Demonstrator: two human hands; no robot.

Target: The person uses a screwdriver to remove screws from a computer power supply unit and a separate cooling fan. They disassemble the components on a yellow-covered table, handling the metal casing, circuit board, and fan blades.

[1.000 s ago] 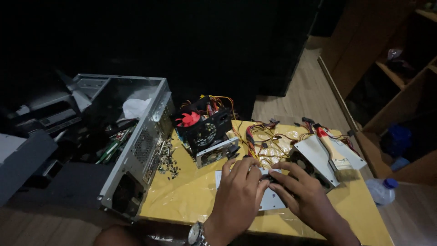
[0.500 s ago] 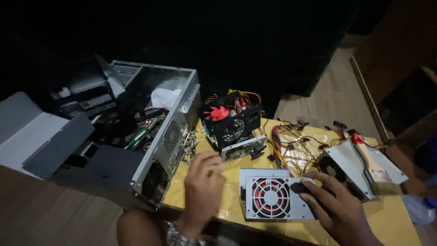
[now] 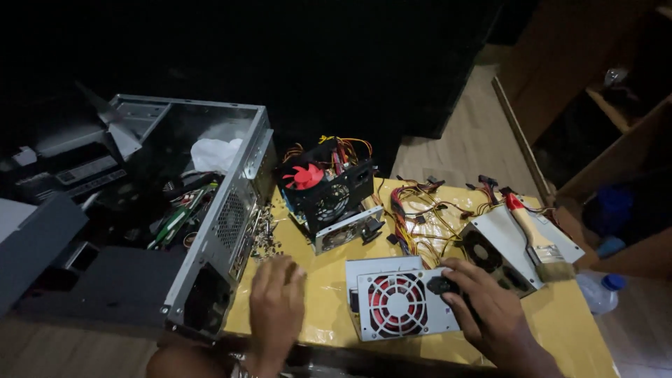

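Note:
A grey power supply unit [image 3: 399, 302] with a red fan behind its grille lies on the yellow table [image 3: 329, 301]. My right hand [image 3: 486, 311] grips its right side, fingers over the socket end. My left hand [image 3: 276, 304] rests flat on the table, fingers together, just right of the open metal computer case [image 3: 210, 231] and below a pile of small screws [image 3: 264, 234].
A black fan assembly with a red fan [image 3: 325, 189] stands behind on a second unit. Tangled coloured cables [image 3: 427, 217] spread to the right, beside another grey unit [image 3: 500, 248] with a brush [image 3: 535, 234] on it. A water bottle [image 3: 600, 290] lies at the right.
Both hands were together on the power supply. The left hand has left it and moved left onto the table near the case; the fan grille now shows. The view shifted left.

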